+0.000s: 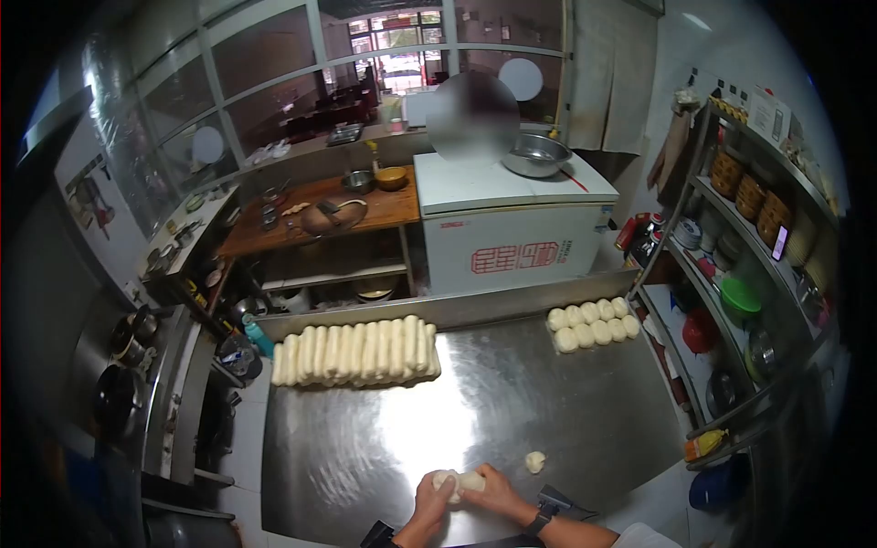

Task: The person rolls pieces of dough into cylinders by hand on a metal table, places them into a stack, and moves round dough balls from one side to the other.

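Observation:
Near the front edge of the steel table (365, 438), my left hand (431, 502) and my right hand (498, 494) both grip one pale lump of dough (470, 481), their fingers wrapped round its two ends. A small loose piece of dough (535, 462) lies on the steel just beyond and to the right of my right hand. Long dough rolls (356, 352) are stacked side by side at the back left of the table. Round dough balls (592, 324) sit in two rows at the back right.
A teal bottle (257, 336) stands by the table's back left corner. Shelves (722, 301) with bowls and baskets line the right side. Behind the table are a white chest freezer (512, 247) with a metal bowl (536, 156) and a wooden counter (301, 215). Stove equipment (119, 393) is at left.

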The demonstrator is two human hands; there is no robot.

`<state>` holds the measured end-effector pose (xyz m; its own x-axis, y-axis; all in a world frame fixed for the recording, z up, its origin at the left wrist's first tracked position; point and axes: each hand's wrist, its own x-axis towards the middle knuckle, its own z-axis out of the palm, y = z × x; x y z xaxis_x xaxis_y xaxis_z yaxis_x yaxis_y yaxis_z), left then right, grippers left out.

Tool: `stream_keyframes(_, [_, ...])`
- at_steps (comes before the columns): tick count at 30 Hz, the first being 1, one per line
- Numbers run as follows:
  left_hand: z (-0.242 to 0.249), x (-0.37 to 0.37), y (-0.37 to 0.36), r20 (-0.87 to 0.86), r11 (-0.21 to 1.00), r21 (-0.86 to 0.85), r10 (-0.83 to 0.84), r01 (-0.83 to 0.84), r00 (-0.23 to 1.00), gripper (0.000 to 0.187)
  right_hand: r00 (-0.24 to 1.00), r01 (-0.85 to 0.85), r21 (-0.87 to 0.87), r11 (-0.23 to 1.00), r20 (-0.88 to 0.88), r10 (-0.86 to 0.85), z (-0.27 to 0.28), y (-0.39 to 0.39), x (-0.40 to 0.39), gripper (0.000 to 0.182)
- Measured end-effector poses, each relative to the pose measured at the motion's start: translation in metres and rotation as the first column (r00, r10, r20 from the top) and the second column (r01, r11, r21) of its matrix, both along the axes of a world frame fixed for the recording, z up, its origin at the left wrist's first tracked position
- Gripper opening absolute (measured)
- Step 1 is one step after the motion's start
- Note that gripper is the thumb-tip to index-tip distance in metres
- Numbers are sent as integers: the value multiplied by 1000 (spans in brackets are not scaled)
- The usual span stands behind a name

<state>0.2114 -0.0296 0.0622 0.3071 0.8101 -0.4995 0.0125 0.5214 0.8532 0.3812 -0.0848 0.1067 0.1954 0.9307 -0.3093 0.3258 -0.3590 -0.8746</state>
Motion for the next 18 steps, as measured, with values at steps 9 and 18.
stream_keyframes(9, [-16, -181, -13, -906, 381, 422, 152, 823, 394, 70, 651, -401, 74, 913, 724, 227, -20, -26, -5, 60])
stream_keyframes(18, [-11, -117, 130, -930, 450, 361, 103, 817, 354, 93, 563, -343, 7, 939, 801, 200, -45, 84, 5, 81])
